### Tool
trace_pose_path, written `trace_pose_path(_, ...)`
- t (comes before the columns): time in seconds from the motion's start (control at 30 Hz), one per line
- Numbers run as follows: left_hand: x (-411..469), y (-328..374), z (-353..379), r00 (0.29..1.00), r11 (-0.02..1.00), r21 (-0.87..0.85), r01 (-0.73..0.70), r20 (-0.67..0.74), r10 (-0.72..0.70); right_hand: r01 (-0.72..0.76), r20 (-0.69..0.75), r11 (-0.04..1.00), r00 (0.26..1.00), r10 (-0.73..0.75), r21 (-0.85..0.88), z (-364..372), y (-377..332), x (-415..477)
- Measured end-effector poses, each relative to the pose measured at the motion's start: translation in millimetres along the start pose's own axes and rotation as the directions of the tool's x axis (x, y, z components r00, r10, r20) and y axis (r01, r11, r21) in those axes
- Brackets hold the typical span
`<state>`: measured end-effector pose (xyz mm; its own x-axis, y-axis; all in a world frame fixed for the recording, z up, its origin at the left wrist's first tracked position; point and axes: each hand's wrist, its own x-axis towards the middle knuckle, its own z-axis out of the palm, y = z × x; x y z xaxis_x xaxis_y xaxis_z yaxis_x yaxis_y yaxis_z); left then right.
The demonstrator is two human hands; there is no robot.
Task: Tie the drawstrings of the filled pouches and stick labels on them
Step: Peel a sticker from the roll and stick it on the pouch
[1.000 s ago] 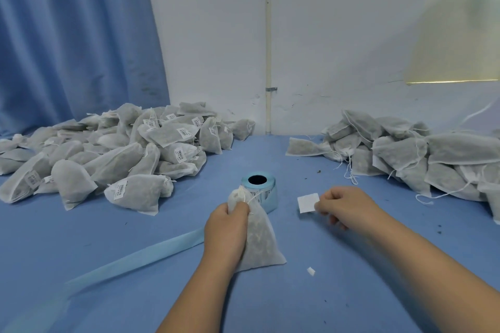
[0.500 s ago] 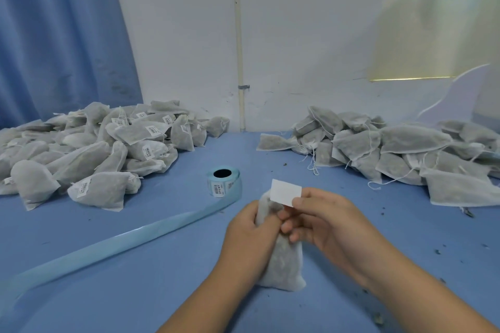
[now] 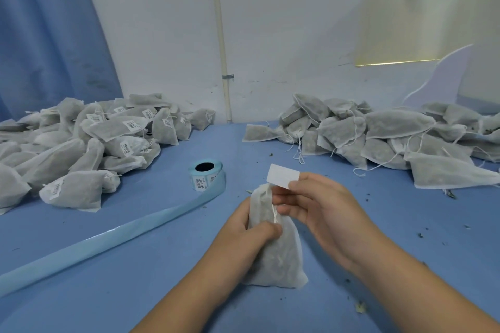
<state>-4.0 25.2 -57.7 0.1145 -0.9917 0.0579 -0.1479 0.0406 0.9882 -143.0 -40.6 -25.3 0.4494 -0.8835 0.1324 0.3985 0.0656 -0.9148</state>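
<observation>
My right hand (image 3: 322,213) has come in from the right since a second ago and now sits just beside the pouch (image 3: 278,259). Since half a second ago its fingers have lifted off the pouch's top, so the gathered neck and the white drawstring (image 3: 274,213) show. I pinch the blank-looking white label (image 3: 281,176) by its right end between thumb and forefinger, and it sticks out to the left just above the pouch's mouth. I cannot tell whether it touches the fabric. My other fingers are loosely bent towards the neck.

My left hand (image 3: 243,235) grips the pouch around its upper part, thumb across the front, keeping it upright with its bottom edge on the blue table (image 3: 405,238).

Beyond my hands stands the label roll (image 3: 207,174), its pale blue backing strip (image 3: 108,238) trailing off to the left. The labelled pouches (image 3: 89,140) are heaped at the far left. The unlabelled pouches (image 3: 392,138) lie heaped at the far right, with loose strings. Dark crumbs dot the table on the right.
</observation>
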Motion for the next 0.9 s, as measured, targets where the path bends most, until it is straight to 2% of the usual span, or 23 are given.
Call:
trace_pose_path(0.13,1,-2,-1,1.0,1.0,0.005,-0.016,0.021,0.016,-0.004,-0.016,0.999,1.0,0.004,-0.044,1,0,-2)
trace_pose_path(0.27,1,1,0,0.992,0.999,-0.036,-0.008,-0.127,0.004,0.087,-0.091,0.975,0.99,-0.107,-0.203,0,-3,-7)
trace_pose_path(0.4,1,5,2,0.962,0.999,-0.046,-0.027,-0.274,0.014,0.19,-0.159,0.873,0.944,-0.288,-0.449,1,-5,-11)
trace_pose_path(0.57,3,4,0,0.923,0.999,-0.006,-0.046,-0.384,0.04,0.27,-0.076,0.668,0.895,-0.44,-0.693,4,1,-14)
trace_pose_path(0.63,3,3,0,0.914,0.998,0.034,-0.055,-0.4,0.064,0.283,-0.021,0.558,0.88,-0.475,-0.78,6,5,-16)
trace_pose_path(0.7,2,2,0,0.911,0.995,0.076,-0.069,-0.401,0.094,0.297,0.02,0.491,0.87,-0.493,-0.819,8,9,-17)
trace_pose_path(0.8,1,2,3,0.911,0.986,0.138,-0.097,-0.387,0.144,0.313,0.051,0.448,0.86,-0.507,-0.837,11,12,-17)
trace_pose_path(0.9,1,1,5,0.91,0.971,0.199,-0.129,-0.364,0.196,0.327,0.071,0.461,0.869,-0.491,-0.825,13,14,-18)
